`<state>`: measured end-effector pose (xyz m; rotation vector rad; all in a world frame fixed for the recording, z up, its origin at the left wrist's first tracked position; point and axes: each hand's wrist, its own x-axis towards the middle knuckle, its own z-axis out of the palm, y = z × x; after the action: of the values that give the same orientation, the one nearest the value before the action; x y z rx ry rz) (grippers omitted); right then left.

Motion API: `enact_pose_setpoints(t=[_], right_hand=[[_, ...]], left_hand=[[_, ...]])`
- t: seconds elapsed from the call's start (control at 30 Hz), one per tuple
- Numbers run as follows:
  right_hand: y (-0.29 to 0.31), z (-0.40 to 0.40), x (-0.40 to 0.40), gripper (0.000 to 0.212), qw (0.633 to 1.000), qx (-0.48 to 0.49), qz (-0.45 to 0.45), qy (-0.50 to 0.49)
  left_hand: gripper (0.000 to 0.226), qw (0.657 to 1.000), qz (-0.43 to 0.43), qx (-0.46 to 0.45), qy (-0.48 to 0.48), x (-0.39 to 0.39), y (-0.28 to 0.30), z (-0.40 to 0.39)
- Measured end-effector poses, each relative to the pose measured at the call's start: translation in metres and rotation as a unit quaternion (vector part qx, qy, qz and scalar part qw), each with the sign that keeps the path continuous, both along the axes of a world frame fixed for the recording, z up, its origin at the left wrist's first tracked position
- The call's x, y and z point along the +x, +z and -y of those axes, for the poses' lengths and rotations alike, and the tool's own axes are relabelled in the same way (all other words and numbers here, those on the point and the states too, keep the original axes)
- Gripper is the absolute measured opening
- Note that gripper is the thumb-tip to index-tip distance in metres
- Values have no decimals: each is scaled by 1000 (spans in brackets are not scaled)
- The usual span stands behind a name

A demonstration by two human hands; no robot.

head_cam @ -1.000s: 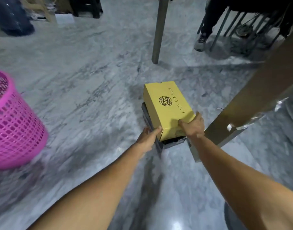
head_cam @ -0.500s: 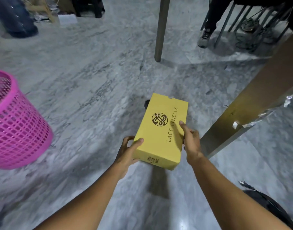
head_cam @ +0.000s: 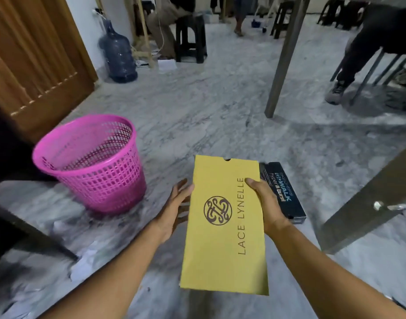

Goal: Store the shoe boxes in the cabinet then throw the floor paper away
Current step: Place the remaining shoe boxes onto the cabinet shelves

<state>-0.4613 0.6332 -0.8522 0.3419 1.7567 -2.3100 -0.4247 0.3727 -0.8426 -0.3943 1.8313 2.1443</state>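
Two boxes — yellow box point(head_cam: 222, 226) gripped by right hand point(head_cam: 266, 208); left hand point(head_cam: 174, 210) spread; black box point(head_cam: 283, 192) floored.

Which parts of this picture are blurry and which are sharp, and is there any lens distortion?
Head view: the yellow box and its lettering are sharp; the floor around the pink basket is smeared by motion blur; the wide-angle lens tilts the table legs and bends the frame edges.

Two bare forearms, no sleeves in view; left hand point(head_cam: 174, 210), right hand point(head_cam: 266, 208) ungloved.
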Motion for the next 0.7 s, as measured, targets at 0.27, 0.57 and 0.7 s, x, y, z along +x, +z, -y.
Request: enact_pose_setpoints(t=[0.27,0.57,0.7], right_hand=[[131,135,33,51,969,-57,-155,181],[232,288,101,54,900,-98,-265,331],[262,341,135,62,862,-103,-303,392]], left_hand=[[78,949,-221,2,225,63,114,96],[74,883,-306,-47,353,199,215,215],[66,852,-321,-79,406,255,251,259]])
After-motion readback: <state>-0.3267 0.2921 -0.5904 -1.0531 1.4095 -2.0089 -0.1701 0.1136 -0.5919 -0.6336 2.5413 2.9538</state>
